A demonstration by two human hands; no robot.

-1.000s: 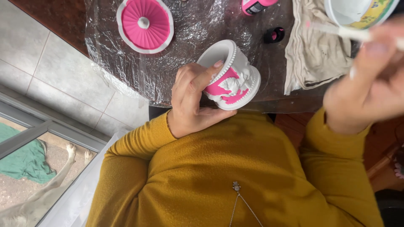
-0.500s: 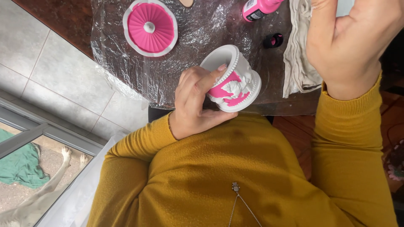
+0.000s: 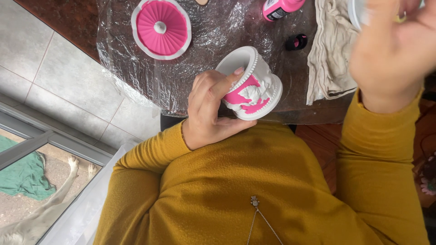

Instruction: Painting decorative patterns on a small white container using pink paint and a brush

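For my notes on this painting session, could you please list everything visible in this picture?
Small round pot: one, white with pink painted panels, held tilted in the left hand.
Ribbed lid: one, pink with white rim and knob, on the plastic sheet.
Plastic sheet: one, clear and crinkled, covering the dark table.
Paint bottle: one, pink, top edge.
Bottle cap: one, black, beside the cloth.
Cloth: one, beige, crumpled.
Left hand: grip closed around the pot.
Right hand: raised, blurred; its grip is unclear.

Home craft table (image 3: 68, 18): tiled floor (image 3: 59, 86), paint bottle (image 3: 279, 8).
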